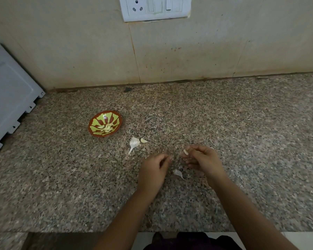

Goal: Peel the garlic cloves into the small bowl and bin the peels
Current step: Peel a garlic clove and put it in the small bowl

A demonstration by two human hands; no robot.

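A small red bowl (pixel 114 115) with a green pattern sits on the granite counter and holds several peeled cloves (pixel 106 127). To its lower right lie a garlic piece with a papery tail (pixel 134 143) and a single unpeeled clove (pixel 144 140). My right hand (pixel 201 158) pinches a pale garlic clove (pixel 185 151) at its fingertips. My left hand (pixel 154 169) is just left of it, fingers curled with thumb and forefinger pinched; whether a peel scrap is in them is not visible. Loose peels (pixel 178 173) lie on the counter between my hands.
The speckled granite counter (pixel 242 132) runs to a beige tiled wall with a white switch plate (pixel 154 8). A grey-white appliance (pixel 9 98) stands at the left. A small dark spot (pixel 127 89) lies near the wall. The counter's front edge is close below my forearms.
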